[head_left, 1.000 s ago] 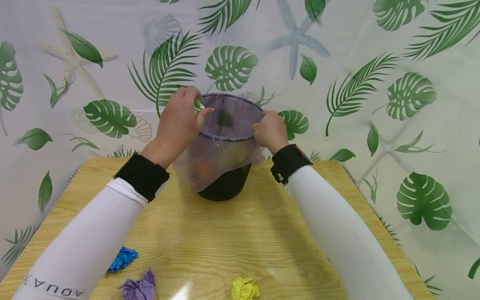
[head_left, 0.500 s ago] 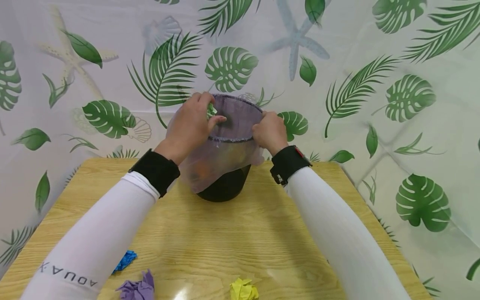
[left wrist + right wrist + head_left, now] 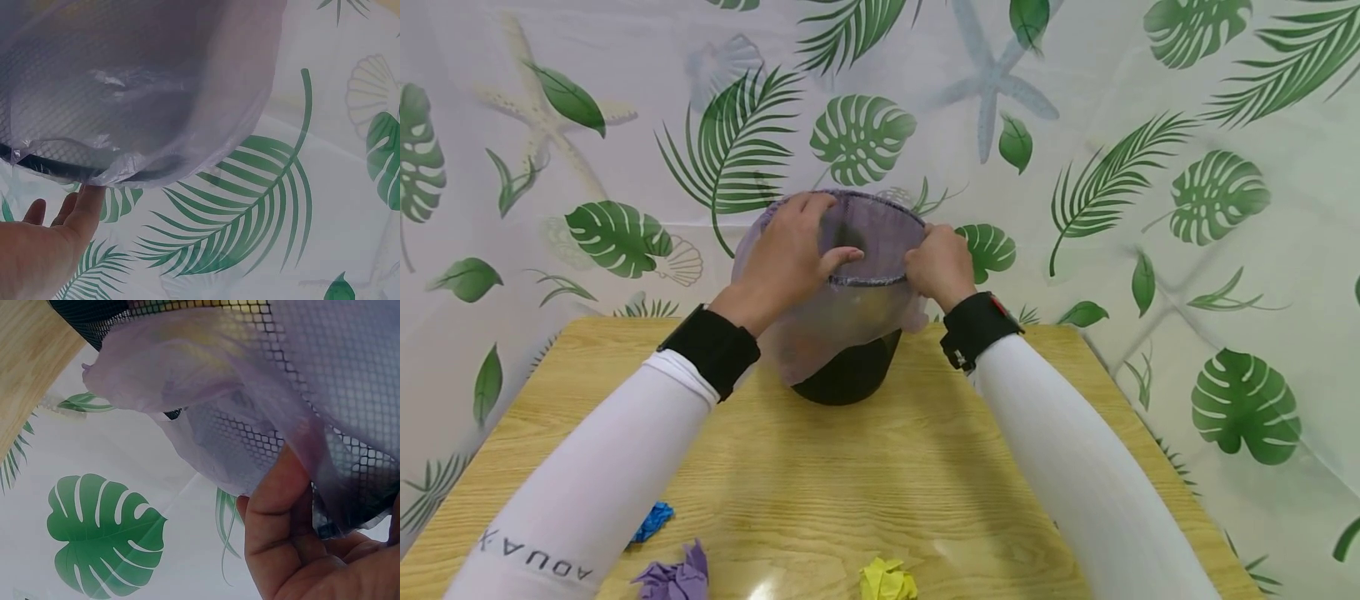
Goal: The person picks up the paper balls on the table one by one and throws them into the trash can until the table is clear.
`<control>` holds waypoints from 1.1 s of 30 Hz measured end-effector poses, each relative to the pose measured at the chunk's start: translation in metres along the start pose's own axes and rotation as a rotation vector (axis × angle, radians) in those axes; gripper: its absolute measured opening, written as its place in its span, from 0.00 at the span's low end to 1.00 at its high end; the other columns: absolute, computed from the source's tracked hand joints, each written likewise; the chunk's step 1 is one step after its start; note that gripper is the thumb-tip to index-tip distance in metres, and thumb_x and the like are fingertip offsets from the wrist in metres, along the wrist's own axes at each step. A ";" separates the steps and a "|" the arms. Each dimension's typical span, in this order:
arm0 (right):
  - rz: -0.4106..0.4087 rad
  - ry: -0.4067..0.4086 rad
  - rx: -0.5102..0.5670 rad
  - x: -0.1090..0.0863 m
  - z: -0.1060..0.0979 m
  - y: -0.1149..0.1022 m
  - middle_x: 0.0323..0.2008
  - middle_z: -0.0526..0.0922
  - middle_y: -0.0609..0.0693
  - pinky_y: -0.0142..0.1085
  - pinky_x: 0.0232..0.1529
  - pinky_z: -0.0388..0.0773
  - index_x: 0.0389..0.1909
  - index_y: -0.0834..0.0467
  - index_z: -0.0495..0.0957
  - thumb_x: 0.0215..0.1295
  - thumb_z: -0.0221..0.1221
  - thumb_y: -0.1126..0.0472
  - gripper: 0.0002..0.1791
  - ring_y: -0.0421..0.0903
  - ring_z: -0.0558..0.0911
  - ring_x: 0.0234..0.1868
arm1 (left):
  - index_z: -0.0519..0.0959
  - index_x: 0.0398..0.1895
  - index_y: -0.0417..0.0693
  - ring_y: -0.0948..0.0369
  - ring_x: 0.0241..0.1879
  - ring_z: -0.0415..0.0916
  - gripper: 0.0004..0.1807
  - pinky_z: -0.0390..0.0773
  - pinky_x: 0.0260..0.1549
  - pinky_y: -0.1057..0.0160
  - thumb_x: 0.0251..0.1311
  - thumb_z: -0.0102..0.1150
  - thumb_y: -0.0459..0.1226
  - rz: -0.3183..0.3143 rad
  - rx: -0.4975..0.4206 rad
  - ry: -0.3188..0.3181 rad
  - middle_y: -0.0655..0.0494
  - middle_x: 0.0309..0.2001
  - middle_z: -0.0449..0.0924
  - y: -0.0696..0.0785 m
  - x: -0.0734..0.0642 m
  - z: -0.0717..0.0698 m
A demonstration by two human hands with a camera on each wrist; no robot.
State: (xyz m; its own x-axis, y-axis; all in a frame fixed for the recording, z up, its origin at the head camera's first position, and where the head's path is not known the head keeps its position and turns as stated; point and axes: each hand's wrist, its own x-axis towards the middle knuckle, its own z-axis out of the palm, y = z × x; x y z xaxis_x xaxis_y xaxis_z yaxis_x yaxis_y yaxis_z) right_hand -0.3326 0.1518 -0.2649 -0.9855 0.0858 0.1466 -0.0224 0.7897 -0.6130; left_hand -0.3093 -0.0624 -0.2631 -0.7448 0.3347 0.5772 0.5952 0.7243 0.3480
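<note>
Left side first: blue crumpled paper (image 3: 652, 522), partly covered by the left sleeve (image 3: 602, 467), lies on the bench (image 3: 820, 467); purple crumpled paper (image 3: 677, 573) lies near it, cut by the lower frame edge. Beyond these, the left hand (image 3: 793, 247) is at the left part of the mouth of a black mesh bin (image 3: 853, 372), which stands on the bench with a lilac bag (image 3: 827, 321) over its rim. Step in hand, as judged: letting crumpled paper go into the lined bin. Next move would call for lifting the left hand clear of the rim and reaching back for one of the remaining pieces. Pose: left palm down, wrist angled inward, thumb extended over the opening and apart from the fingers, no object visible between them; the underside is poorly seen, so contact with the rim is uncertain. Yellow crumpled paper (image 3: 887, 579) lies farther right at the near side of the bench. Far right, the right hand (image 3: 940, 262) grips bag and rim together, fingers curled, probably for steadying. The two hands are apart, on opposite sides of the mouth.
</note>
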 end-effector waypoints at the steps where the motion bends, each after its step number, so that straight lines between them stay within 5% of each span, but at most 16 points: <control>1: 0.000 -0.001 0.000 0.000 0.000 0.000 0.25 0.75 0.57 0.40 0.25 0.72 0.29 0.58 0.68 0.66 0.47 0.69 0.06 0.52 0.76 0.22 | 0.70 0.68 0.34 0.45 0.68 0.68 0.39 0.69 0.66 0.50 0.62 0.69 0.50 0.003 0.014 0.006 0.38 0.65 0.73 0.000 -0.001 -0.001; 7: -0.003 0.000 0.004 0.000 0.000 0.001 0.27 0.76 0.59 0.41 0.25 0.74 0.30 0.59 0.69 0.66 0.47 0.69 0.06 0.51 0.78 0.22 | 0.73 0.66 0.36 0.45 0.64 0.73 0.39 0.73 0.61 0.50 0.62 0.69 0.54 0.009 0.108 0.016 0.40 0.63 0.76 0.001 -0.007 -0.006; 15: -0.006 -0.002 0.012 0.000 0.002 0.001 0.26 0.75 0.58 0.40 0.24 0.72 0.31 0.59 0.70 0.66 0.47 0.69 0.06 0.51 0.77 0.22 | 0.73 0.66 0.34 0.44 0.67 0.69 0.38 0.71 0.63 0.48 0.62 0.70 0.51 -0.059 0.081 0.018 0.39 0.65 0.74 -0.003 -0.022 -0.014; 28: -0.033 0.000 -0.005 0.001 0.002 0.002 0.21 0.73 0.56 0.40 0.24 0.69 0.28 0.58 0.68 0.67 0.45 0.69 0.08 0.50 0.74 0.20 | 0.72 0.68 0.34 0.39 0.66 0.68 0.39 0.70 0.61 0.42 0.63 0.68 0.52 -0.146 0.096 0.049 0.36 0.65 0.74 -0.033 -0.058 -0.028; 33: -0.044 -0.002 -0.020 0.001 0.002 0.002 0.20 0.70 0.54 0.40 0.24 0.66 0.28 0.57 0.67 0.66 0.45 0.69 0.08 0.49 0.71 0.19 | 0.72 0.68 0.34 0.38 0.65 0.69 0.38 0.71 0.58 0.39 0.65 0.67 0.52 -0.192 0.111 0.016 0.36 0.65 0.73 -0.044 -0.079 -0.031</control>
State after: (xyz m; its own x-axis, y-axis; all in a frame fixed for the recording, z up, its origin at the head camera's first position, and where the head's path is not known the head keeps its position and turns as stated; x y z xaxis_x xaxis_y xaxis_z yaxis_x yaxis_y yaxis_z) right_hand -0.3336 0.1524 -0.2674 -0.9839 0.0494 0.1719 -0.0628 0.8045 -0.5906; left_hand -0.2671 -0.1390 -0.3011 -0.8358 0.1755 0.5203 0.4055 0.8362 0.3693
